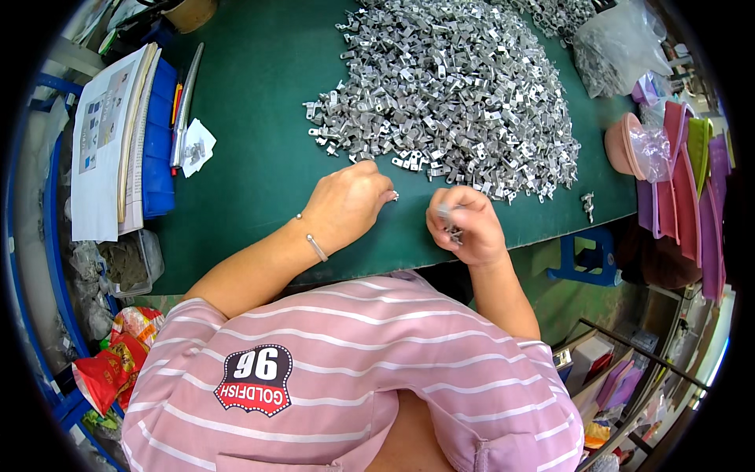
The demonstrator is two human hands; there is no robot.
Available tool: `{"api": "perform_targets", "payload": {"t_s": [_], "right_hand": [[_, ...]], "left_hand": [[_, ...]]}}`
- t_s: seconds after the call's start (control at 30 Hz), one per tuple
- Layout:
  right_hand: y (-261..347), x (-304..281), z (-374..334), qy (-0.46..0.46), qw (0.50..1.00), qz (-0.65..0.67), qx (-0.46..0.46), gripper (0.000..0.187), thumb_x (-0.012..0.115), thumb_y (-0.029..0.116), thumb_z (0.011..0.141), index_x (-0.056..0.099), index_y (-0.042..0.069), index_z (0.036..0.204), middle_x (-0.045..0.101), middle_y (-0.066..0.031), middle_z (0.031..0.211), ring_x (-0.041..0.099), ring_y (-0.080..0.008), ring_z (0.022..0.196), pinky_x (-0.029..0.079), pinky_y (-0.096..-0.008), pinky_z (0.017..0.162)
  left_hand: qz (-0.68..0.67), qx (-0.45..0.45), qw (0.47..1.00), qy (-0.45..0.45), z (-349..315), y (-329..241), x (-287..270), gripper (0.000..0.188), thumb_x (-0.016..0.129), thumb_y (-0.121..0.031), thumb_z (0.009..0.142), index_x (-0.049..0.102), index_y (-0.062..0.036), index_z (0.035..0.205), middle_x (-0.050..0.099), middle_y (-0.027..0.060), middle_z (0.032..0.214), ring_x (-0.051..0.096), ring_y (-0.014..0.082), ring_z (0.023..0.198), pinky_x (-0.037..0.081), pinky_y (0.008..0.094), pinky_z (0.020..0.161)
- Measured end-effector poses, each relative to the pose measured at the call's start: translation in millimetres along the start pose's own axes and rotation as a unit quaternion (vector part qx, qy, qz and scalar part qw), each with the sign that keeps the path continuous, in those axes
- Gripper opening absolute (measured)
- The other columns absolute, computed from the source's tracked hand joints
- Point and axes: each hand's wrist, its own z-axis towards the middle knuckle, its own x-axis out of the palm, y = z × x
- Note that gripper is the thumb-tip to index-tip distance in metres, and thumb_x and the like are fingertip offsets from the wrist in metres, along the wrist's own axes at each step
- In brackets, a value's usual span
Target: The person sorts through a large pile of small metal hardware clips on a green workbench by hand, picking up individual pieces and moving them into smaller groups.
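Note:
A big heap of small silver metal brackets [456, 94] covers the far middle of the green table. My left hand [350, 197] is closed just short of the heap's near edge. A small metal bracket [394, 196] shows at its pinched fingertips. To its right, my right hand [470, 226] is curled, palm partly up, with several small metal brackets [454, 234] in its fingers. The part at its fingertips is blurred. The two hands are a little apart, both over the table's near edge.
At left stand a blue tray [160, 141] with papers [106, 149] and pens. A few brackets [588, 206] lie apart at right. Beyond them are a pink pot [624, 147], coloured plastic bins [683, 181] and a plastic bag [617, 49]. A blue stool [586, 259] stands below.

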Motion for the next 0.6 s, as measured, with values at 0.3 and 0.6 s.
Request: {"api": "perform_targets", "payload": {"t_s": [0.3, 0.6], "right_hand": [[1.1, 15.8, 32.5, -0.121, 0.648, -0.731, -0.178, 0.011, 0.063, 0.013, 0.081, 0.065, 0.006, 0.088, 0.059, -0.0054, 0.074, 0.061, -0.0225, 0.062, 0.049, -0.0343, 0.057], [4.3, 10.4, 26.4, -0.078, 0.79, -0.597, -0.112, 0.012, 0.068, 0.012, 0.081, 0.065, 0.002, 0.085, 0.063, -0.0039, 0.075, 0.061, -0.0155, 0.066, 0.048, -0.0289, 0.06]], "left_hand": [[0.04, 0.046, 0.997, -0.051, -5.7, 2.1, 9.3, 0.007, 0.068, -0.007, 0.072, 0.061, -0.0051, 0.074, 0.055, 0.0081, 0.075, 0.06, 0.0271, 0.069, 0.049, 0.036, 0.058], [-0.065, 0.049, 0.995, -0.055, -18.9, 7.7, -4.0, 0.013, 0.071, -0.004, 0.069, 0.064, -0.0059, 0.08, 0.055, 0.0065, 0.076, 0.059, 0.0249, 0.069, 0.049, 0.0326, 0.058]]}}
